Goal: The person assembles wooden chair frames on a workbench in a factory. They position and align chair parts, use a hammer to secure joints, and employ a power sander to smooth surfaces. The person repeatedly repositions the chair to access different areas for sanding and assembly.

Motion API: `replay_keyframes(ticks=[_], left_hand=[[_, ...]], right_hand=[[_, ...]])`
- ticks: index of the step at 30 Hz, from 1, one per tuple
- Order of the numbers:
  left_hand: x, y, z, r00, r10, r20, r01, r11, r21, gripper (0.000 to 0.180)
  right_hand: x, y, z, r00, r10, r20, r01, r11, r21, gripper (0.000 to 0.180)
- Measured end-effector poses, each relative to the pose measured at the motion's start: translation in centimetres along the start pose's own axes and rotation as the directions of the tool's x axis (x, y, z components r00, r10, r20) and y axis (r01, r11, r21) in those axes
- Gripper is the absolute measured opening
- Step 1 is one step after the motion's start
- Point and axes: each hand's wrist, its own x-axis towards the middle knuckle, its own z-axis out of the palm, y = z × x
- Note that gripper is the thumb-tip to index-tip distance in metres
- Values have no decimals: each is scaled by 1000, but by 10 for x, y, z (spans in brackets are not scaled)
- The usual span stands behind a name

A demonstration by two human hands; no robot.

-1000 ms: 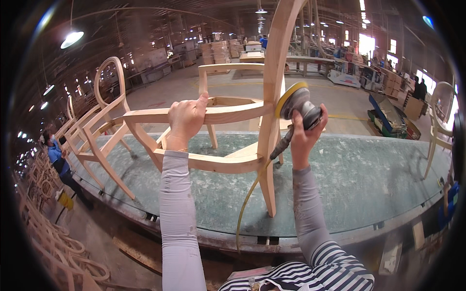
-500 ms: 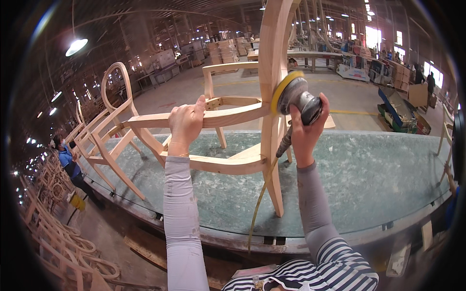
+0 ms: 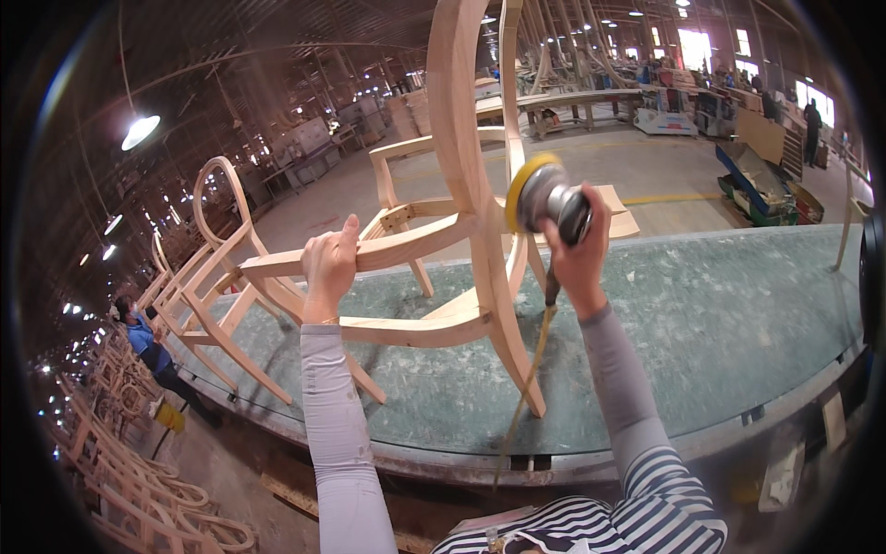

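Your left hand grips the chair, mid-frame, its post upright | your right hand holds the sander, centre-right, pad facing left, axis sloping down-right | worktop room at right, near edge below

dim overall | hanging lamp glaring | far window washed out | rim dark, bent

The shirt has dark and white stripes. Left of the shirt runs the left sleeve, pale grey, close-fitting, creased and lightly smudged, ending at the left hand. The right sleeve, darker grey, emerges from the shirt, reaching the right hand's wrist. A pinkish card edges the shirt's left side.
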Motion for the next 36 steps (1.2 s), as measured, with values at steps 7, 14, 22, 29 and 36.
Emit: replay_keyframes(ticks=[7,14,22,29,36], left_hand=[[-1,1,-1,1000,-17,22,17,1000,-16,69],[-1,2,-3,1000,-19,-1,19,1000,14,71],[-6,7,-2,999,-48,-7,48,999,-20,69],[-4,7,-1,998,-66,13,66,998,-18,68],[-4,2,-2,1000,-24,-8,25,999,28,65]], right_hand=[[-37,-35,-12,948,-139,287,98,983,153,66],[-28,-38,-12,951,-89,297,32,981,194,65],[-31,-32,-7,957,-119,263,65,977,203,63],[-53,-29,-16,948,-51,315,3,988,152,67],[-45,-39,-7,987,39,156,-66,983,174,74]])
